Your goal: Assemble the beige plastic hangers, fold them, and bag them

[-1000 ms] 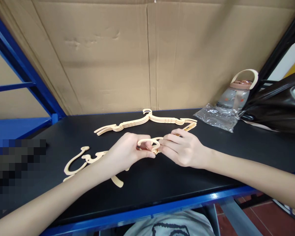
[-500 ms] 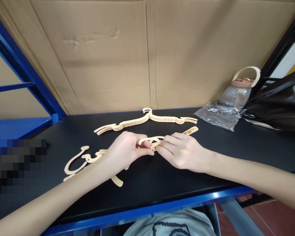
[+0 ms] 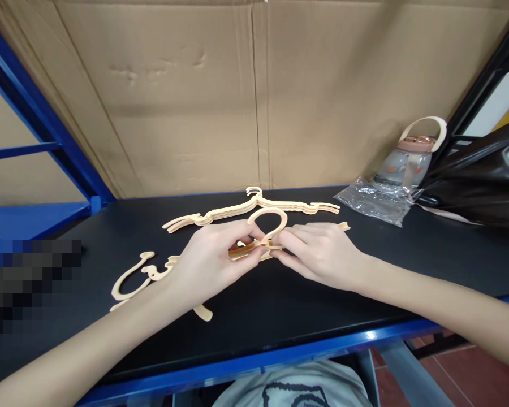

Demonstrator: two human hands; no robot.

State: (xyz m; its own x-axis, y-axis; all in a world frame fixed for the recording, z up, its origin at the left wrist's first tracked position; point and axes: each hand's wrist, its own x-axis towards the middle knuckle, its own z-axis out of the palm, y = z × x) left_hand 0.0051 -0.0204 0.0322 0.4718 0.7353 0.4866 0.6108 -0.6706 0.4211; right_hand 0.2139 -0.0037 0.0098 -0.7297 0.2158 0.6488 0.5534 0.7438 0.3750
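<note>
Background: a wall of brown cardboard (image 3: 254,102), with a blue rack frame (image 3: 38,113) at the left.

Surface: a black table (image 3: 280,322) with a blue front edge.

Item in hand: one cream hanger (image 3: 268,211), held just above the table near its middle. Its hook stands upright between the two hands, and one arm tip shows beyond the right knuckles.

Left hand (image 3: 212,263): closed, thumb and fingers pinching the hanger's body just left of the hook.

Right hand (image 3: 322,254): closed, fingertips gripping the body just right of the hook, close to the left fingertips.

Behind the hands: a flat stack of cream hangers (image 3: 220,215), lying on the table near the wall.

Left of the hands: loose cream hanger pieces (image 3: 131,277), partly under the left forearm.

Far right: a crumpled clear plastic bag (image 3: 373,200), a water bottle (image 3: 407,161) with a strap handle, and a black bag (image 3: 479,181).

Bottom edge: a grey shirt (image 3: 297,387).
</note>
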